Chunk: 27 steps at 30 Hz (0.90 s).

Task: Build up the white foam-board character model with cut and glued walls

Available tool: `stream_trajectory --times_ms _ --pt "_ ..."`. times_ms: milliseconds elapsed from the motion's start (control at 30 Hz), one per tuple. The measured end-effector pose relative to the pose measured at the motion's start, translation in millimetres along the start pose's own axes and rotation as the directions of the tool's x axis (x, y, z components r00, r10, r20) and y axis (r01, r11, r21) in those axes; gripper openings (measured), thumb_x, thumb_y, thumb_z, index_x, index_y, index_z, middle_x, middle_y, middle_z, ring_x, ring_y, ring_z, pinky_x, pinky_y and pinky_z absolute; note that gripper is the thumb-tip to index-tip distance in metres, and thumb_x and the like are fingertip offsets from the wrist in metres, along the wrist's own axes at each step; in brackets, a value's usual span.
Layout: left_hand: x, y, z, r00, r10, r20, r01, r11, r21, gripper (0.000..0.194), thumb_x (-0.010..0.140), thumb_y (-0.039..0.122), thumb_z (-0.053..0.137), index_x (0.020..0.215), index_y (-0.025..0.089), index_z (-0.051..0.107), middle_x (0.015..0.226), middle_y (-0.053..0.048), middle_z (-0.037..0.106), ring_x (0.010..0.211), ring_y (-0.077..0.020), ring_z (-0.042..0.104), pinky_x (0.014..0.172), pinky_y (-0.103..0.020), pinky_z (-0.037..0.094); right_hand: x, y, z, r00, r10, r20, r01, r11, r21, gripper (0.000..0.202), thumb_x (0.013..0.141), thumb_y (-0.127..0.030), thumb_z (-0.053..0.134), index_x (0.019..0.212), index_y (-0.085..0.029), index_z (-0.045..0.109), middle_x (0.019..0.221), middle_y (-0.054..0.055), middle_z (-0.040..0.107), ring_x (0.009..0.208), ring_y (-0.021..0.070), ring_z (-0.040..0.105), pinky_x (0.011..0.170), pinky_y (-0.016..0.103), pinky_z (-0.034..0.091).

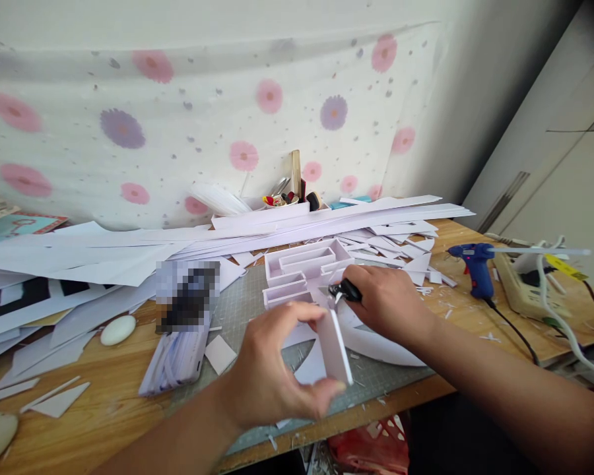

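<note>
Between the thumb and fingers of my left hand (277,366) is a small white board piece (334,346), held upright on edge. My right hand (389,297) is closed around a black-handled cutting tool (346,290), its metal head close to the top end of the piece. Just behind both hands, a white partitioned board structure (304,264) rests on the grey cutting mat (247,293). Curved white pieces (383,346) lie on the mat, partly hidden by the held piece and my hands.
A blue glue gun (478,267) stands at the right near a power strip (525,290). Long white sheets (237,231) and scraps spread along the back. At the left are a phone-like object (173,359) and a white oval (117,330).
</note>
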<state>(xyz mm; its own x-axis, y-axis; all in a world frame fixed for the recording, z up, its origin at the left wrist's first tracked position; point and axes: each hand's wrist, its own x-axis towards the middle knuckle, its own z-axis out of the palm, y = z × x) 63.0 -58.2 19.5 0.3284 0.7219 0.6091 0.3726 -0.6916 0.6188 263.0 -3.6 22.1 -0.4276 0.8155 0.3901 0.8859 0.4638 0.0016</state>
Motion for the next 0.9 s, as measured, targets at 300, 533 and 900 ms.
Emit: stream_trajectory --times_ms 300,533,900 --pt "4 -2 -1.7 0.998 -0.063 -0.022 0.066 0.986 0.155 0.045 0.052 0.014 0.072 0.095 0.015 0.06 0.084 -0.002 0.066 0.077 -0.0161 0.063 0.071 -0.027 0.051 7 19 12 0.959 0.27 0.086 -0.28 0.949 0.142 0.025 0.089 -0.032 0.055 0.069 -0.021 0.045 0.057 -0.003 0.052 0.053 0.0156 0.048 0.048 0.024 0.024" --pt "4 -7 -0.9 0.998 -0.054 -0.024 0.058 0.972 0.229 0.044 0.059 0.016 0.071 0.1 0.016 0.057 0.088 -0.003 0.064 0.081 -0.0172 0.061 0.075 -0.031 0.05 7 41 14 0.928 0.353 0.123 -0.373 0.896 0.24 0.025 0.091 -0.036 0.054 0.112 -0.024 0.05 0.089 0.002 0.065 0.077 0.0224 0.06 0.062 0.026 0.039" --pt "0 -14 6.4 1.0 0.008 0.029 -0.016 0.96 0.279 0.052 0.065 0.011 0.067 0.113 0.021 0.05 0.096 -0.003 0.061 0.088 -0.0185 0.058 0.079 -0.034 0.05 3 127 56 0.844 0.514 0.15 -0.53 0.843 0.09 0.056 0.081 -0.009 0.056 0.135 -0.003 0.044 0.121 0.024 0.052 0.111 0.0353 0.051 0.091 0.041 0.041"
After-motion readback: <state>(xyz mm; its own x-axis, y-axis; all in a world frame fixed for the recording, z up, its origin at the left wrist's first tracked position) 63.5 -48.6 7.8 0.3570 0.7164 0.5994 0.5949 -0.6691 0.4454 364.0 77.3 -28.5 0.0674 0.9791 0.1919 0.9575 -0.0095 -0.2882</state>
